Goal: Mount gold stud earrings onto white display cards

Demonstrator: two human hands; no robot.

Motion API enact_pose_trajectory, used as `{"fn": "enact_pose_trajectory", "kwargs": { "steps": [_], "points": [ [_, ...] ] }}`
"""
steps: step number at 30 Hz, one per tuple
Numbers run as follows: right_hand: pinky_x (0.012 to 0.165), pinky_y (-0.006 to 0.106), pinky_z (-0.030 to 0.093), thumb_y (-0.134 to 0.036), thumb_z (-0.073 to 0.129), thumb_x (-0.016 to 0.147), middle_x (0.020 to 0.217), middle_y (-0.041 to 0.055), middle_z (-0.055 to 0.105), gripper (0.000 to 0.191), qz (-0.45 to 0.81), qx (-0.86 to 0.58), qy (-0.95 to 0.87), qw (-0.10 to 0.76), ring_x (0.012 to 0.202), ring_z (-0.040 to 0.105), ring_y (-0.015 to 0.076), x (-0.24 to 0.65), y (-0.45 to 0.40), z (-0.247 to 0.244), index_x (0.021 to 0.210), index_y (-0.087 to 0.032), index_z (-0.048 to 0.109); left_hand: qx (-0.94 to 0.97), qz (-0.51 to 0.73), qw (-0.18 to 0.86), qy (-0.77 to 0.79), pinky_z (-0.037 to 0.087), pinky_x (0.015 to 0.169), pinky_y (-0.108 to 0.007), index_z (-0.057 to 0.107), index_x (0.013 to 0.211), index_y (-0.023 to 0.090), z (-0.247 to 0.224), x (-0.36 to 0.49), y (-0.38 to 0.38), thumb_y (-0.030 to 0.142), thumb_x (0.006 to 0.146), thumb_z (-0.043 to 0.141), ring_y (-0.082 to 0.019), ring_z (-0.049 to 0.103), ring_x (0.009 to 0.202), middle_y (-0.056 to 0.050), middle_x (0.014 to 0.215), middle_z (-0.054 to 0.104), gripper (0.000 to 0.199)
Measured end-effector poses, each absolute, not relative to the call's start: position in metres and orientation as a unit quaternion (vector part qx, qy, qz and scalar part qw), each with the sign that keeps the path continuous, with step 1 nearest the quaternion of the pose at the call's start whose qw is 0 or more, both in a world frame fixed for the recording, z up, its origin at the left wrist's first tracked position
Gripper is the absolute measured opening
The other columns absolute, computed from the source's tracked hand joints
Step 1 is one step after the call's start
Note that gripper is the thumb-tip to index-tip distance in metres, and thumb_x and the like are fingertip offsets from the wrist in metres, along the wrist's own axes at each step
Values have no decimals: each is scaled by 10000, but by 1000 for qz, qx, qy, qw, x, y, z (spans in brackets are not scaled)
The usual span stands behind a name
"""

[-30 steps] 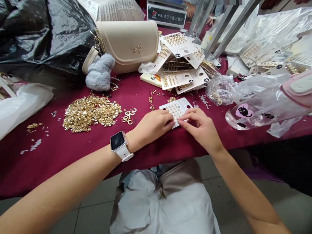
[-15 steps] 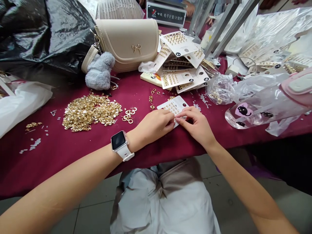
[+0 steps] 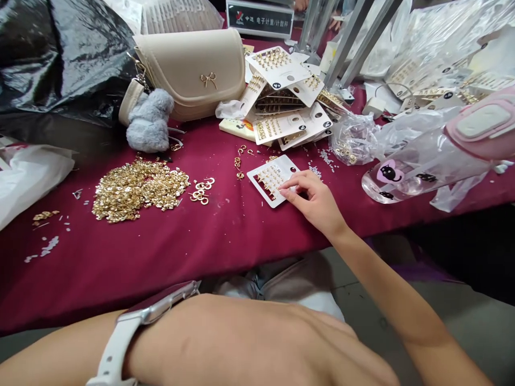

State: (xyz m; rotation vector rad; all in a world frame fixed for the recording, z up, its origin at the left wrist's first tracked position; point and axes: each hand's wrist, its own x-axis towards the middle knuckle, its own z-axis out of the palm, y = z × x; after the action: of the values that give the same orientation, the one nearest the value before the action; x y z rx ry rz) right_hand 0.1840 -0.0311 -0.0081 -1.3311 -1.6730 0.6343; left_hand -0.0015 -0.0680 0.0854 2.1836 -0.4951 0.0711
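A white earring card (image 3: 269, 179) lies on the maroon tablecloth (image 3: 161, 268), holding rows of small gold studs. My right hand (image 3: 314, 198) rests its fingertips on the card's right side. My left hand (image 3: 249, 343) is raised close to the camera at the bottom of the view, its fingers hidden, with a white smartwatch (image 3: 120, 332) on the wrist. Left of the card lie a heap of gold earring parts (image 3: 139, 190) and a small group of gold hoops (image 3: 201, 191).
Behind the card stands a pile of stud cards (image 3: 281, 102), next to a beige handbag (image 3: 189, 72) with a grey plush charm (image 3: 149, 122). A plastic bag of gold pieces (image 3: 352, 139) and a cat-print bottle (image 3: 426, 161) lie right. A co-worker's hand (image 3: 300, 4) shows far back.
My left hand has left the card and risen toward the camera, now filling the bottom of the view. The card is uncovered, with my right hand still on it.
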Motion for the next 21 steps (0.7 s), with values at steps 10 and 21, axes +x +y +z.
{"fn": "enact_pose_trajectory", "kwargs": {
  "steps": [10,21],
  "points": [
    [766,291,497,-254,646,804,889,41,613,66,261,-527,-676,445,875,582,156,183,-33,-6,822,-207,690,919,103,348,-155,474,764,-172,670,821,248,83,22,-64,209,871,571,-87,600,792,23,920,689,117],
    [775,293,479,-247,627,829,916,44,615,76,267,-526,-682,433,902,569,160,183,-35,-5,840,-198,684,982,150,65,-98,428,570,-317,644,604,156,-1,49,-80,101,757,639,-142,555,566,-18,629,633,162]
  ]
}}
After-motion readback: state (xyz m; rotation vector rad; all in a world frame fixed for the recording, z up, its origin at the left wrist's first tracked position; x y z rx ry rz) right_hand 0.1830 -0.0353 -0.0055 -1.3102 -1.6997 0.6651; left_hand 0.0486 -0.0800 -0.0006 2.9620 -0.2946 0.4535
